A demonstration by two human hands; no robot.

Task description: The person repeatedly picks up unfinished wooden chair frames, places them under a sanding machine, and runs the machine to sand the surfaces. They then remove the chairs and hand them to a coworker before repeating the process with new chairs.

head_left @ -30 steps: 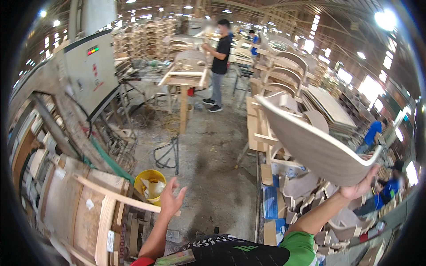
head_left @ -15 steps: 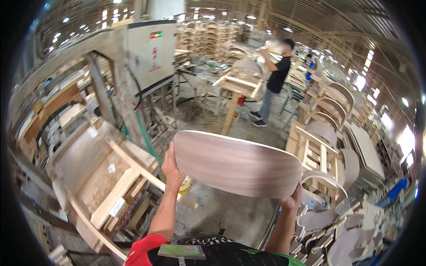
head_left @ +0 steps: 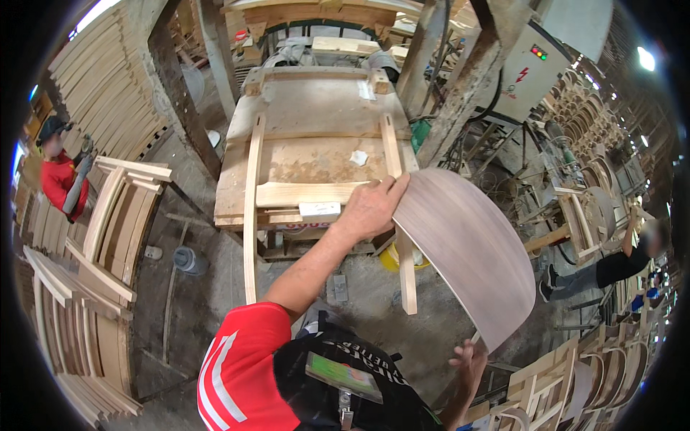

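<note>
Panel: wood-grained on its broad face, bowed along its length, held aslant just right of the frame's centre, with its upper end by the bench and its lower end toward the bottom edge.
Left hand: placed at the panel's upper left end, the edge pinched between thumb and fingers.
Right hand: seen at the panel's lower tip with fingers curled; whether the panel is gripped or only touched cannot be told.
Workbench: seen at upper centre, with a white scrap lying on its top.
H-shaped wooden frame: laid on the workbench, its two rails jutting past the near edge; the right rail is partly covered by the panel.
Yellow bucket: partly hidden behind the right rail, near the centre.
Grey bucket: set on the floor, left of centre.
Control cabinet: mounted at upper right, its small lights lit.
Co-workers: a person in red is seen at far left, a person in black at far right.
Curved wooden parts: ranged at lower right.
</note>
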